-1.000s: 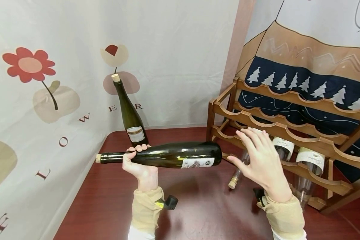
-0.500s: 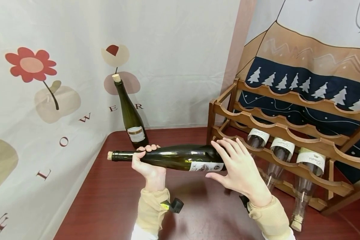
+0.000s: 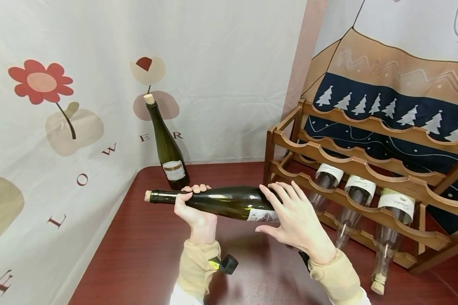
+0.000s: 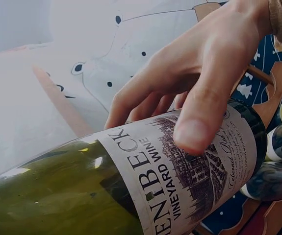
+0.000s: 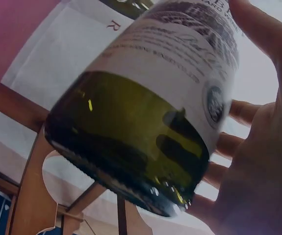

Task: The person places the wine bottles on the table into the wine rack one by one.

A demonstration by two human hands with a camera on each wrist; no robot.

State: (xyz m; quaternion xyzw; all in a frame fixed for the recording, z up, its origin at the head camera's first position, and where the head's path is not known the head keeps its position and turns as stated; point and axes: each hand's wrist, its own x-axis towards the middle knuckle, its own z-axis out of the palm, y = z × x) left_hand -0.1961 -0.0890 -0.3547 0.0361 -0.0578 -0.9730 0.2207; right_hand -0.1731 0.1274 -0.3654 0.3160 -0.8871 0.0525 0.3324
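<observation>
A corked green bottle [image 3: 223,201] is held sideways mid-frame above the counter [image 3: 145,254], the left hand [image 3: 194,214] wrapping its fingers round the neck. The right hand [image 3: 297,216] spreads its fingers over the base end (touching or not, I can't tell).

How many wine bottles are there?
5: a green bottle in the left hand, another standing on the table, three bottles in the wine rack; more may be hidden.
</observation>
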